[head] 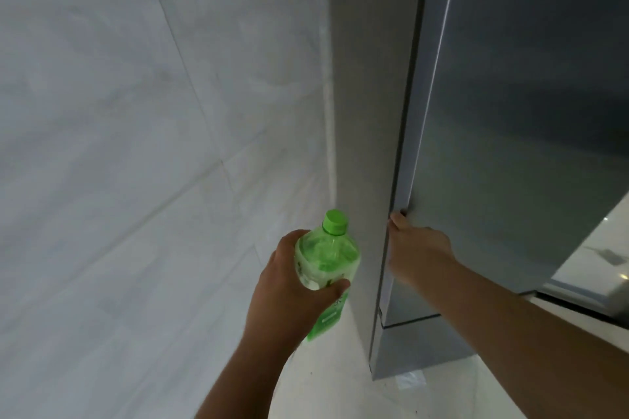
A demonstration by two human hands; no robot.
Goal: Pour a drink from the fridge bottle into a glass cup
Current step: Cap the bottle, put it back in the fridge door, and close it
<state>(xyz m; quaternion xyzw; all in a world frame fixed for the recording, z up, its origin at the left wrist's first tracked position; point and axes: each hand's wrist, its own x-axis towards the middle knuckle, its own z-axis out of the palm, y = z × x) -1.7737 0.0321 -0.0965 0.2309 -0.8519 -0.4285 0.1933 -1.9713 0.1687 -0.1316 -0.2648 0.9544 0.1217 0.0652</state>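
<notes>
Nearest to you, your left hand (pixel 289 286) grips the green bottle (pixel 326 265) round its upper body, thumb across the front, holding it upright and just beside the fridge's grey side panel (pixel 367 112). The grip sits high, and a chilled plastic bottle is likely to be damp, so it could slide down through your fingers as you turn away. A hand lower on the label would be safer. The bottle is also close enough to the panel to knock against it if you swing your arm.

A little further out, your right hand (pixel 418 255) has its fingers hooked round the left edge of the fridge door (pixel 510 112), low on the door and above the seam with the lower door (pixel 408 343). If the door goes fully home with the fingers there, they could get pinched. I cannot tell whether the door is sealed or slightly ajar, and a door left ajar would warm the fridge.

The bottle is the only container in sight. Its green screw cap (pixel 335 222) is on, so nothing can spill yet. Pale greenish liquid appears to reach up into the shoulder, though the tinted plastic makes the exact level hard to judge. The glass cup is not in view, so you must find it before pouring. Beyond stands the pale tiled wall (pixel 136 112).
</notes>
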